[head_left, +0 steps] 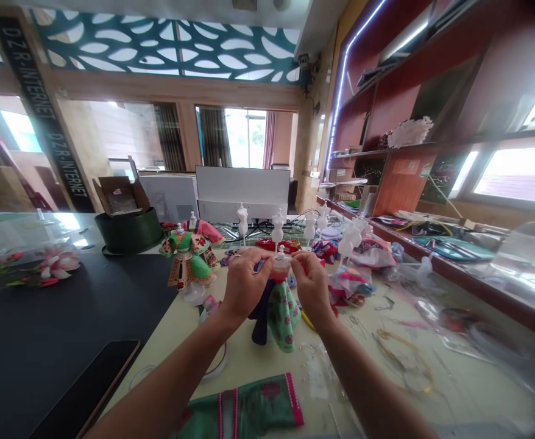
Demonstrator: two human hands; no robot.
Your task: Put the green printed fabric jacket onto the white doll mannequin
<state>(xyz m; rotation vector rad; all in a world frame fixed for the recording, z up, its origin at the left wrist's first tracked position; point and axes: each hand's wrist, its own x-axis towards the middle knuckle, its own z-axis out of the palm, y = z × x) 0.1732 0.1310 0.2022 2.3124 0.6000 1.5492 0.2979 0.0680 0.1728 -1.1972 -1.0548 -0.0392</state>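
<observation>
While the left hand and right hand pinch from either side, a small white plastic dress form in green floral cloth stands upright between them, long axis vertical, above a pale green worktable, w/ more white forms behind.

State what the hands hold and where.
The left hand and right hand pinch a miniature white dress form at its upper body, just above the green floral doll dress.
</observation>
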